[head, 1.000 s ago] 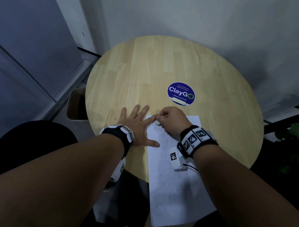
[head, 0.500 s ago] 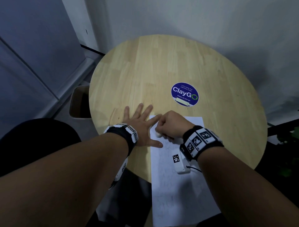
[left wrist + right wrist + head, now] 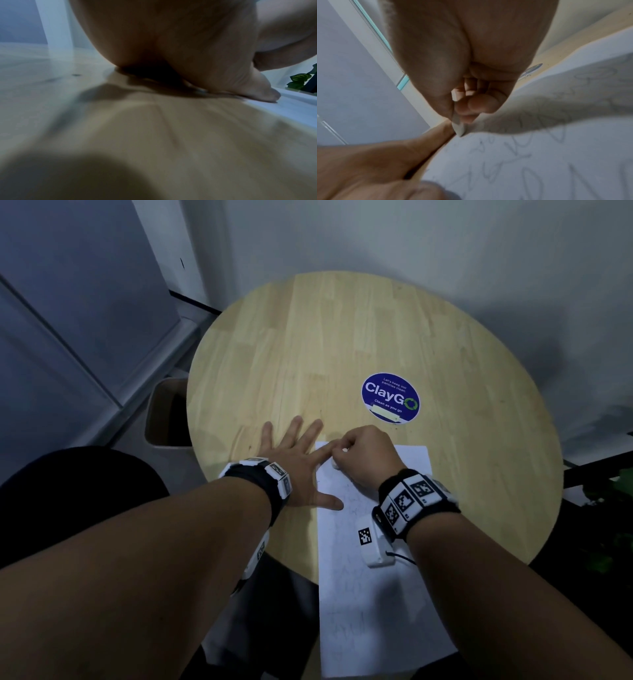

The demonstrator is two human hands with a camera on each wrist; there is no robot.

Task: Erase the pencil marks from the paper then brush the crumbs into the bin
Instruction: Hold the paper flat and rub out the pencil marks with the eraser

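Here, in the head view, the left hand (image 3: 294,470) is lying flat with fingers spread, pinning the paper (image 3: 373,604) on the round table (image 3: 342,337), while the right hand (image 3: 363,453) is pinching a white eraser (image 3: 335,464) at the sheet's top-left corner. The bin (image 3: 164,412) is sitting below the table's left edge.

In the left wrist view, the thumb (image 3: 264,89) is pressing on the paper's edge.

In the right wrist view, the eraser's tip is touching the paper beside pencil marks (image 3: 530,155). Erasing seems underway; next, the many remaining scribbles likely need firm strokes.

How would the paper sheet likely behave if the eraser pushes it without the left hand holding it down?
The paper is thin and overhangs the table edge, so it would probably slide or buckle. The left hand pins its edge, suggesting it shifts easily. The near end looks likely to droop.
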